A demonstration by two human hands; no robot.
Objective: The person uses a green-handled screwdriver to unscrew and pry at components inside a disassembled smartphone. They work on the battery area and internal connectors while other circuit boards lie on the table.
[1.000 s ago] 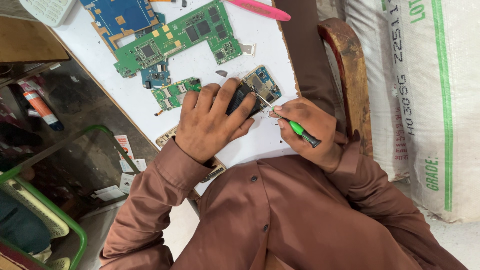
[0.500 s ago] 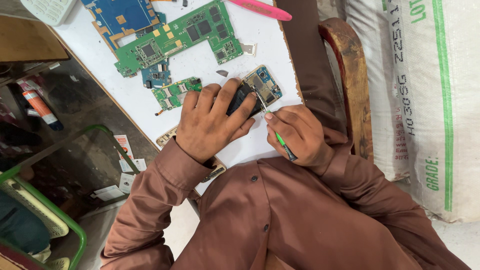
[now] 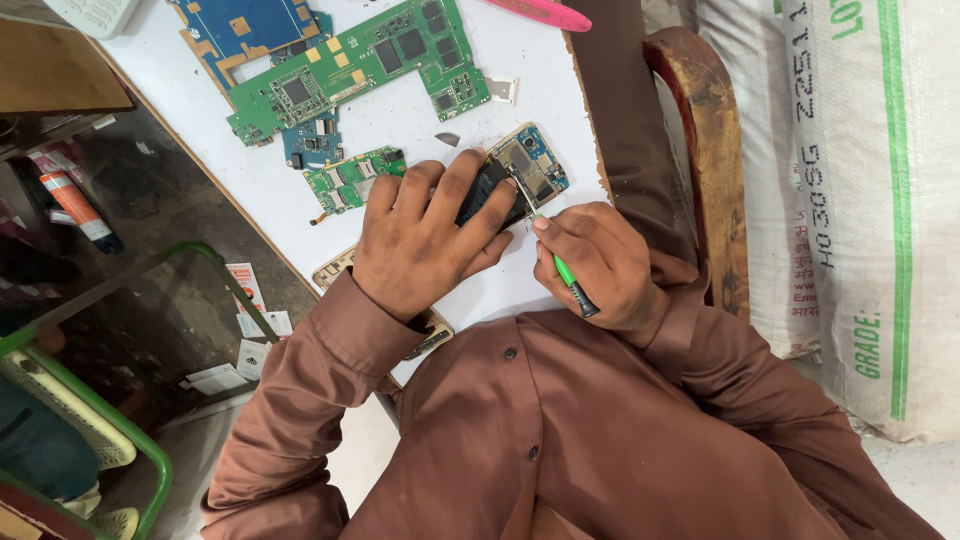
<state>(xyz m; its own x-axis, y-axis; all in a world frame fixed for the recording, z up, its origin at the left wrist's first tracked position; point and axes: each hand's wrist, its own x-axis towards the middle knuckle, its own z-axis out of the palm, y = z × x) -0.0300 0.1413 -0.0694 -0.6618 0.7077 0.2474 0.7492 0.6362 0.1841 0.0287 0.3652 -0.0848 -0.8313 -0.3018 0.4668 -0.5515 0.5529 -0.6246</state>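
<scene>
White work table (image 3: 270, 190), seen from above, with a person in a brown shirt bent over its near edge. Large green circuit board (image 3: 370, 60) lay at the far side, a blue board (image 3: 240, 25) beside it, and a smaller green board (image 3: 345, 180) nearer the hands. A pink tool (image 3: 545, 14) sat at the table's far edge. A white woven sack (image 3: 840, 200) stood to the person's right, beyond a wooden chair arm (image 3: 715, 150).

The thing being worked was an opened phone (image 3: 520, 175): back off, a dark block in the middle, blue board and small metal parts exposed at its far end, thin pale frame around it. It lay flat on the table near the right-hand edge, tilted on a diagonal.

Left hand (image 3: 425, 240) lay spread over the phone's near half, fingers pressing down on the dark block and pinning it to the table; not wrapped round it.

Right hand (image 3: 600, 265) sat just beside the phone, to its right, closed in a pen-like pinch on a green-handled screwdriver (image 3: 565, 272). The thin metal shaft ran up from the fingertips, its tip resting on the phone's exposed inside, near the left fingertips.
</scene>
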